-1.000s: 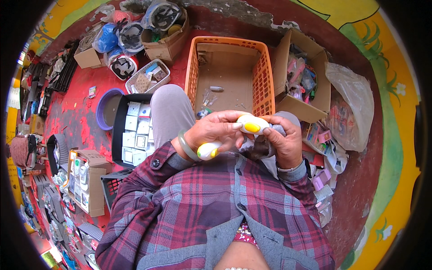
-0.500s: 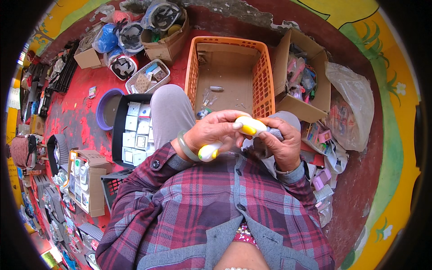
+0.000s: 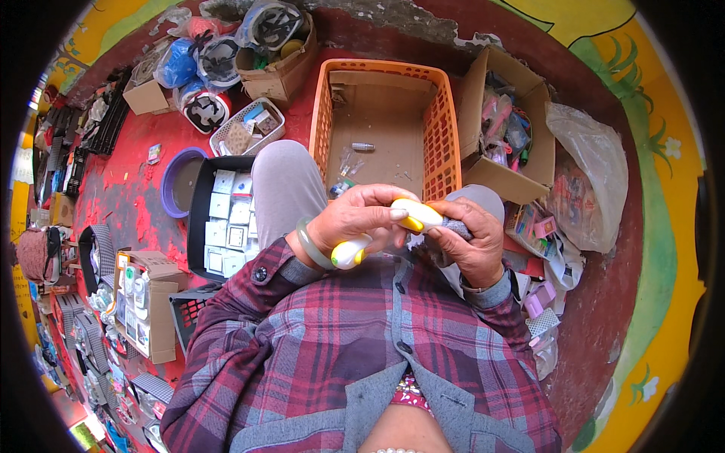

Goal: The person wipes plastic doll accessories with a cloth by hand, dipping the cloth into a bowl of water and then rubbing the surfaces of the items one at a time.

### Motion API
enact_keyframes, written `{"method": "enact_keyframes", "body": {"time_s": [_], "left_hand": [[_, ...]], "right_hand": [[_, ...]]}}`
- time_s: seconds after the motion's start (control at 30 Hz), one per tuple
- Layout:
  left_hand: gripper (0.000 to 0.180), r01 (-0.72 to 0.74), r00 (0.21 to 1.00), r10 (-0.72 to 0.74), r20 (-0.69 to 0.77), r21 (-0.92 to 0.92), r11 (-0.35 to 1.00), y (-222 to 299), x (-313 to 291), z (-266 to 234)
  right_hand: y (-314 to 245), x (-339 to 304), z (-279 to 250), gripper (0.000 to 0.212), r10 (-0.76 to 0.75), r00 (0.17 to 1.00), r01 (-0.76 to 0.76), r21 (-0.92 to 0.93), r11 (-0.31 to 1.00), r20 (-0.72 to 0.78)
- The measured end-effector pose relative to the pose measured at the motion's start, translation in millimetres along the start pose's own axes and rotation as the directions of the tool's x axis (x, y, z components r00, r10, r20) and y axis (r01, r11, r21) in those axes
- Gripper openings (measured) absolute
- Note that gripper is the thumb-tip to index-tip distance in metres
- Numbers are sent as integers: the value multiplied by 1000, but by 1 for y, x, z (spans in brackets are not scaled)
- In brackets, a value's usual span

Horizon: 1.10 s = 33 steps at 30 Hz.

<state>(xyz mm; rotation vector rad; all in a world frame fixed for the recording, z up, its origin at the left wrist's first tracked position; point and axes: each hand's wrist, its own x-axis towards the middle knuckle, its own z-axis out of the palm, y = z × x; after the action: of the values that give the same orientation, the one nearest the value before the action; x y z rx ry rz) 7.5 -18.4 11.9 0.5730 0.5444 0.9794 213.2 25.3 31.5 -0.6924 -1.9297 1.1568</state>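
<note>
I've got the white-and-yellow gadget (image 3: 381,230) over my lap, left hand (image 3: 355,223) clamped round it, right hand (image 3: 468,241) rubbing its tip with a grey cloth (image 3: 453,225) — wiping underway, I'd say, orange basket (image 3: 442,143) nearly bare.

Both forearms, in plaid sleeves, are coming in from the near edge and meeting over the lap. The left hand (image 3: 355,223) is curling its fingers (image 3: 385,215) closed, palm down, with a pale green bangle sitting at the wrist. The right hand (image 3: 468,241) is closing just beside it, fingertips touching the left hand's.
</note>
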Motion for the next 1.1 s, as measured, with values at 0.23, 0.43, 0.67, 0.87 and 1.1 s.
{"method": "enact_keyframes", "body": {"time_s": [0.23,0.43,0.67,0.87,1.1], "left_hand": [[33,24,999,-25,27,22,999,-1,1,-8],[32,12,1000,-13,8,60,998,-2,2,-8],[33,89,993,-92,76,49,995,4,0,-7],[32,76,997,-76,-3,82,994,-3,5,-5],[32,101,995,-100,18,-76,992,-13,15,-18]], "right_hand": [[0,1,1,25,-35,999,35,-31,999,15],[2,1,0,26,-1,999,2,-15,1000,43],[7,-3,-6,25,256,964,-264,311,913,67],[14,-1,-9,25,123,988,-135,128,983,98],[20,1,5,37,504,850,-464,676,573,156]]}}
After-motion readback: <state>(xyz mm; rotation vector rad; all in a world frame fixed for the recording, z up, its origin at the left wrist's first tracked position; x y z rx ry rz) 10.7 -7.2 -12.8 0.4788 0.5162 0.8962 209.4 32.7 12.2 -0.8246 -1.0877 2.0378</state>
